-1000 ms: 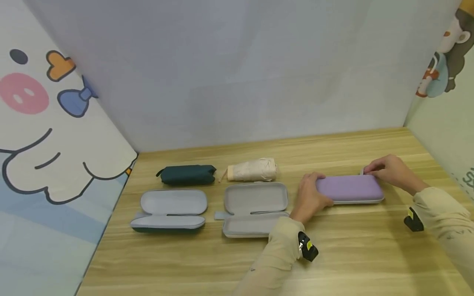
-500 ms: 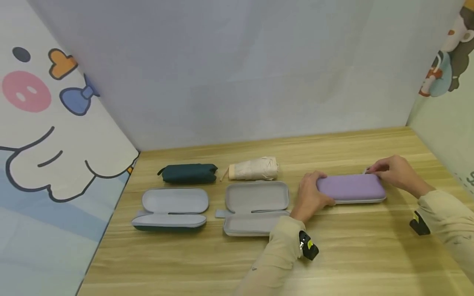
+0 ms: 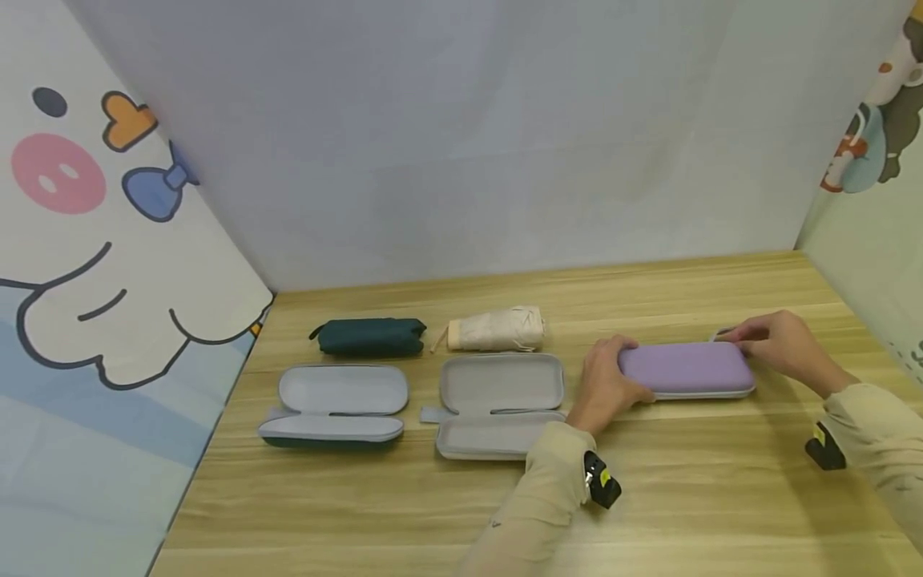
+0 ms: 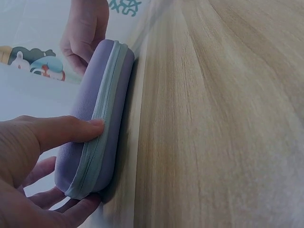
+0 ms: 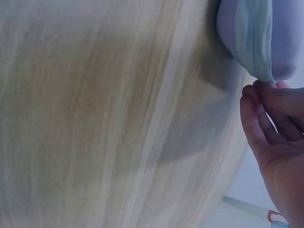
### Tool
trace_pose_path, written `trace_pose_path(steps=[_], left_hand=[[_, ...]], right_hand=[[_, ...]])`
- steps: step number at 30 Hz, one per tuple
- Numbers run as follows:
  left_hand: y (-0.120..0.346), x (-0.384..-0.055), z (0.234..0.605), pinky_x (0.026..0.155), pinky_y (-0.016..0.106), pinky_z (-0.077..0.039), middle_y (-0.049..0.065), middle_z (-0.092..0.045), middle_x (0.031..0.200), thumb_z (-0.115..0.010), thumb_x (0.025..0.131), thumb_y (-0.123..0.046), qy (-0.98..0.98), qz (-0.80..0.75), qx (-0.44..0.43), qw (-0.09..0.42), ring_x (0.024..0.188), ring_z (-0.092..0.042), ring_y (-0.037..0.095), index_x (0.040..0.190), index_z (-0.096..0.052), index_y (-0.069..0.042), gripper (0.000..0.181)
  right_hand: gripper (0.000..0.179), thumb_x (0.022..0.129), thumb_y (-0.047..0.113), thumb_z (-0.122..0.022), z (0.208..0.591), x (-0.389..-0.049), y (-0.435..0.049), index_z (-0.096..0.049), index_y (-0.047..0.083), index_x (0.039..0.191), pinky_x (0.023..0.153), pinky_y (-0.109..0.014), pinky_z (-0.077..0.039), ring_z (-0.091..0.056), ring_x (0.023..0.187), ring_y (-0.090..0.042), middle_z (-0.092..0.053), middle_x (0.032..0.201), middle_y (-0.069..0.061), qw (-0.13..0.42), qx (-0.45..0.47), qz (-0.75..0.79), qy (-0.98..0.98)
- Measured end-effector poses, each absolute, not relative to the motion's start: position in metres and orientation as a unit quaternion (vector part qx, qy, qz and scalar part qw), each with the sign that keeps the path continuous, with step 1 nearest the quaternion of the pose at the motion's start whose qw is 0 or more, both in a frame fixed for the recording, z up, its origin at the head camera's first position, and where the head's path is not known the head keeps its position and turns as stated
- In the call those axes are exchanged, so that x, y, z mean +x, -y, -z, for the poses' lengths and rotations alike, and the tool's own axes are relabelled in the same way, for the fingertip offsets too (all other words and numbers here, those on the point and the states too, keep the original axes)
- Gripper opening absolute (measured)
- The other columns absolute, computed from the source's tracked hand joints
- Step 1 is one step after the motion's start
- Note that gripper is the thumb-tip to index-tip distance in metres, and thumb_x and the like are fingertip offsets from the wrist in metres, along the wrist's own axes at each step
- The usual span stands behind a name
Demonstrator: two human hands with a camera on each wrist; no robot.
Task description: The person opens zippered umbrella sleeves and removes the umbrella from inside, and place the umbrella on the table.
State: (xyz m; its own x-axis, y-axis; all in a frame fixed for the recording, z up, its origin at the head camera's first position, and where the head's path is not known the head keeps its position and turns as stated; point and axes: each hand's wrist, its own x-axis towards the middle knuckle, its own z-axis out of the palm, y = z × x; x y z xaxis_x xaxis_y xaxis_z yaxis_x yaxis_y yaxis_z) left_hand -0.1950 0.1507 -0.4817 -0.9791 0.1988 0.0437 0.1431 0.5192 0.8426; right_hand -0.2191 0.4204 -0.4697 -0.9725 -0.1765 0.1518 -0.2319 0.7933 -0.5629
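A purple zip case (image 3: 685, 367) lies closed on the right of the table, a pale zipper band running along its side. My left hand (image 3: 606, 381) grips its left end; in the left wrist view the thumb (image 4: 90, 130) presses on the zipper band and the fingers curl round the end. At the back right corner my right hand (image 3: 782, 344) pinches a small pale grey tab (image 3: 715, 334) between thumb and fingertips. In the right wrist view, those fingertips are right at the end of the case, and the tab is hidden.
Left of the case lie an open grey-lined case (image 3: 501, 385) and an open green case (image 3: 335, 441) with pale lining. Behind them are a cream folded umbrella (image 3: 497, 330) and a dark green one (image 3: 371, 336). A fabric wall (image 3: 505, 160) stands behind the table (image 3: 404, 513).
My right hand has moved a little to the right along the case's back edge, with the tab. My left hand keeps its grip. The whole head view has shifted slightly.
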Motion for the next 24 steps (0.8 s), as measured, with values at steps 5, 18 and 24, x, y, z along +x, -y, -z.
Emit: trace_pose_path(steps=[5, 18, 24], left_hand=[[-0.151, -0.195, 0.481, 0.087, 0.019, -0.039, -0.008, -0.057, 0.106, -0.092, 0.052, -0.006, -0.871, -0.48, 0.102, 0.027, 0.098, -0.048, 0.006, 0.113, -0.065, -0.018, 0.069], [-0.152, -0.195, 0.481, 0.085, 0.018, -0.04, -0.006, -0.058, 0.105, -0.093, 0.051, -0.006, -0.876, -0.471, 0.102, 0.023, 0.096, -0.05, 0.007, 0.114, -0.065, -0.017, 0.069], [-0.152, -0.195, 0.48, 0.084, 0.017, -0.04, -0.007, -0.058, 0.103, -0.093, 0.05, -0.006, -0.879, -0.465, 0.101, 0.019, 0.094, -0.05, 0.006, 0.113, -0.065, -0.018, 0.07]], right_hand=[[0.008, 0.079, -0.004, -0.067, 0.47, -0.218, -0.421, -0.074, -0.002, 0.082, 0.06, -0.015, -0.042, -0.063, 0.077, -0.018, -0.069, 0.085, -0.021, 0.038, 0.103, -0.301, 0.947], [0.006, 0.081, 0.002, -0.07, 0.474, -0.21, -0.429, -0.074, 0.0, 0.085, 0.061, -0.011, -0.04, -0.052, 0.074, 0.007, -0.07, 0.082, -0.015, 0.035, 0.094, -0.293, 0.951], [0.005, 0.081, 0.003, -0.069, 0.475, -0.207, -0.43, -0.074, 0.002, 0.084, 0.061, -0.013, -0.04, -0.046, 0.073, 0.016, -0.07, 0.081, -0.013, 0.035, 0.089, -0.294, 0.951]])
